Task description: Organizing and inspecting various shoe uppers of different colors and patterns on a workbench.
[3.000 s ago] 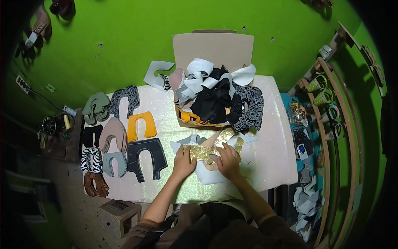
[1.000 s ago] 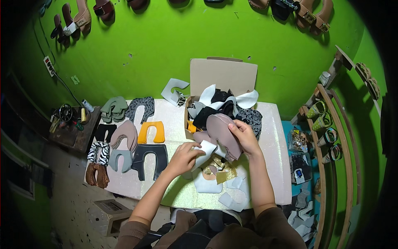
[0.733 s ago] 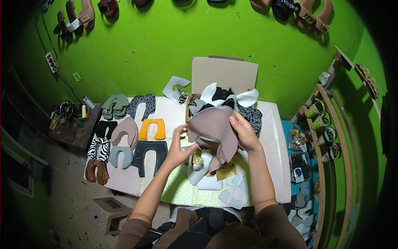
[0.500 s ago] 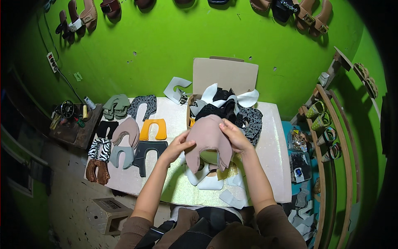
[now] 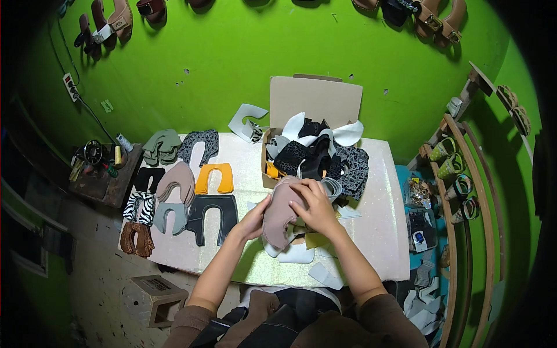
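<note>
Head view, with the clock centred on the mauve shoe-upper cut-out (image 5: pixel 278 210): this curved piece is held up over the near-middle of the pale, glittery tabletop (image 5: pixel 377 246). At eight o'clock on it, the left hand (image 5: pixel 252 223) grips its edge, thumb on the near face and fingers hidden behind. At two o'clock, the right hand (image 5: pixel 316 207) lies over its upper right side with bent fingers; whether these pinch it or only rest there, I cannot tell. A gray looped strip (image 5: pixel 332 188) sits just beyond the right hand. Toward half past twelve stands a cardboard box (image 5: pixel 270 182), its lid (image 5: pixel 316 95) raised, heaped with black, white and gray cut pieces. A crackle-patterned black piece (image 5: pixel 355 177) drapes at two o'clock. White scraps (image 5: pixel 296 255) lie at five. At ten o'clock is a yellow-orange U-shaped stack (image 5: pixel 215 169); near nine, a dark stitched U-shaped piece (image 5: pixel 212 202), with a gray U-shaped stack (image 5: pixel 162 214) and a zebra-print stack (image 5: pixel 130 207) farther out.
</note>
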The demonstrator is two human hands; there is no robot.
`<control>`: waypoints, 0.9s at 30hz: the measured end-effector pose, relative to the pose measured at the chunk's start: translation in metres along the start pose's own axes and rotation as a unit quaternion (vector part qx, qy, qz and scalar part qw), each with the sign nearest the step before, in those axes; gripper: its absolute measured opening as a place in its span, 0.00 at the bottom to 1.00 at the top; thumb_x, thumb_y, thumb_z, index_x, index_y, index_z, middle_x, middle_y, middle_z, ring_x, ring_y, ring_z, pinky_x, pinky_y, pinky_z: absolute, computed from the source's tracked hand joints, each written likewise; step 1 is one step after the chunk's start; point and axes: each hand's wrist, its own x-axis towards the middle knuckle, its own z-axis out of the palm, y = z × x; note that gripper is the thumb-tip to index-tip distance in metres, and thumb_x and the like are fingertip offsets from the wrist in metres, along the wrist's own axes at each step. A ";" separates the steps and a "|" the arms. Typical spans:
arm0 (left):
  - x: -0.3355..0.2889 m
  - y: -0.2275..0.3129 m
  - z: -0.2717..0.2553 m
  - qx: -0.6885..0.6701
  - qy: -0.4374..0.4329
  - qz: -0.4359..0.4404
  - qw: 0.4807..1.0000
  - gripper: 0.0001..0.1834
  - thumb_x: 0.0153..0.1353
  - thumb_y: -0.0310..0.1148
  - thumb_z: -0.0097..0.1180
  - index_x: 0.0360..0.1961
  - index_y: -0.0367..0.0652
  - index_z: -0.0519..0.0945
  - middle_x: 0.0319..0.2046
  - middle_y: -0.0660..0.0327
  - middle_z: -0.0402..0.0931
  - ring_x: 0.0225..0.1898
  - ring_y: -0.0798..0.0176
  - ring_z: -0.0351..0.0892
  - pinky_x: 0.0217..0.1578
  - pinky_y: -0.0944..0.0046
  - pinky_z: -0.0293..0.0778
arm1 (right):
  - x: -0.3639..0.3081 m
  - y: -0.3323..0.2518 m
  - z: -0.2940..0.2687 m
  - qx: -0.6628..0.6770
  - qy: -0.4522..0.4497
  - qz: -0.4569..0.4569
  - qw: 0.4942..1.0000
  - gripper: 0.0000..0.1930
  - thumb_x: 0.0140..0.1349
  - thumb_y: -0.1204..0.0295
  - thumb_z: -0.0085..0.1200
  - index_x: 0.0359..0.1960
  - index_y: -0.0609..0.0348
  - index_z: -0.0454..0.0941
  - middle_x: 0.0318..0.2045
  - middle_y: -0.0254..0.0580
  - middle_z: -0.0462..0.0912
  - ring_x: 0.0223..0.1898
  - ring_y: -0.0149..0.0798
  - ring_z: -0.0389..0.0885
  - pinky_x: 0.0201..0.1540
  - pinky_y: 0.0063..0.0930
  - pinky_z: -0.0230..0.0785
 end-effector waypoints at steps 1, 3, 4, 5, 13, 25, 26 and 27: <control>-0.001 -0.001 -0.001 0.021 -0.008 0.006 1.000 0.29 0.65 0.51 0.33 0.58 0.39 0.59 0.49 0.53 0.67 0.47 0.61 0.72 0.47 0.62 0.71 | -0.001 -0.002 0.001 -0.003 -0.012 -0.009 1.000 0.18 0.50 0.68 0.56 0.44 0.58 0.73 0.42 0.45 0.70 0.45 0.47 0.67 0.49 0.35 0.60; -0.002 -0.003 0.001 0.025 0.004 0.009 1.000 0.29 0.65 0.50 0.33 0.58 0.39 0.59 0.50 0.53 0.67 0.47 0.61 0.72 0.47 0.61 0.71 | -0.002 0.001 0.004 -0.008 -0.018 -0.008 1.000 0.19 0.49 0.68 0.57 0.44 0.58 0.72 0.41 0.45 0.70 0.45 0.47 0.66 0.49 0.35 0.60; -0.002 -0.004 0.002 0.029 0.015 0.013 0.999 0.28 0.66 0.49 0.34 0.58 0.39 0.59 0.50 0.53 0.67 0.48 0.61 0.72 0.47 0.61 0.71 | -0.003 0.001 0.004 -0.004 -0.026 0.000 1.000 0.20 0.49 0.68 0.57 0.45 0.57 0.72 0.41 0.45 0.70 0.46 0.47 0.66 0.50 0.35 0.60; -0.001 -0.005 0.002 0.029 0.015 0.013 0.999 0.28 0.66 0.49 0.34 0.58 0.39 0.59 0.50 0.53 0.67 0.48 0.61 0.72 0.47 0.61 0.71 | -0.003 0.001 0.004 -0.001 -0.035 0.007 0.999 0.20 0.48 0.68 0.58 0.45 0.56 0.72 0.41 0.45 0.69 0.46 0.47 0.66 0.50 0.35 0.60; 0.001 -0.016 -0.006 0.149 0.053 -0.003 0.987 0.30 0.66 0.49 0.31 0.58 0.33 0.57 0.51 0.50 0.65 0.50 0.61 0.69 0.50 0.63 0.68 | -0.005 -0.001 0.006 -0.005 -0.015 -0.014 1.000 0.09 0.51 0.72 0.54 0.34 0.58 0.72 0.37 0.43 0.71 0.44 0.46 0.67 0.46 0.36 0.59; -0.009 0.016 -0.015 -0.012 0.097 0.079 0.992 0.29 0.67 0.47 0.26 0.59 0.34 0.55 0.47 0.47 0.68 0.42 0.56 0.76 0.40 0.62 0.74 | -0.003 -0.013 -0.032 0.231 -0.107 -0.047 0.966 0.06 0.55 0.78 0.47 0.35 0.61 0.74 0.32 0.41 0.76 0.34 0.38 0.73 0.39 0.28 0.65; -0.012 0.017 -0.009 0.024 0.114 0.084 0.990 0.29 0.67 0.47 0.27 0.59 0.34 0.56 0.49 0.48 0.68 0.45 0.58 0.74 0.43 0.62 0.73 | -0.001 -0.017 -0.031 0.255 -0.107 -0.019 0.961 0.06 0.55 0.77 0.47 0.35 0.62 0.73 0.32 0.41 0.76 0.35 0.38 0.74 0.40 0.28 0.64; -0.009 0.014 -0.006 0.024 0.112 0.083 0.990 0.29 0.67 0.47 0.27 0.59 0.34 0.56 0.49 0.48 0.68 0.45 0.58 0.74 0.43 0.62 0.73 | 0.001 -0.019 -0.030 0.277 -0.106 0.009 0.955 0.06 0.56 0.77 0.47 0.36 0.62 0.73 0.32 0.42 0.76 0.36 0.38 0.74 0.41 0.28 0.64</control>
